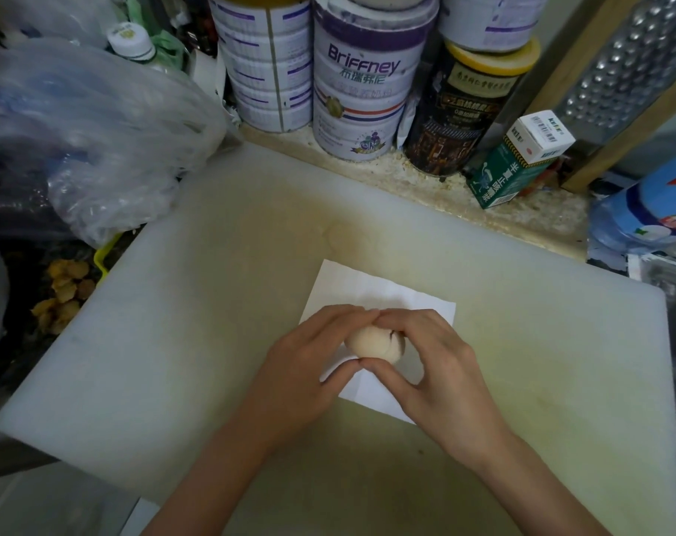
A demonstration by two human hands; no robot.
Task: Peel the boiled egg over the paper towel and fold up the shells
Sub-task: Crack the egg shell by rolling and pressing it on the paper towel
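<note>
A pale boiled egg [373,343] with a crack in its shell on the right side is held between both hands, just above a white paper towel [361,290]. The towel lies flat on a white cutting board [212,303]. My left hand [305,365] cups the egg from the left, thumb below and fingers over the top. On the other side my right hand [441,365] grips it the same way, fingertips meeting those of the left. The towel's middle is hidden under the hands. No loose shell pieces show on the towel.
Tall tins [363,79] and a dark jar [468,106] stand along the back edge. A green box [502,176] leans at back right. Crumpled plastic bags [89,129] lie at the left. A blue-labelled bottle [646,210] sits at the right.
</note>
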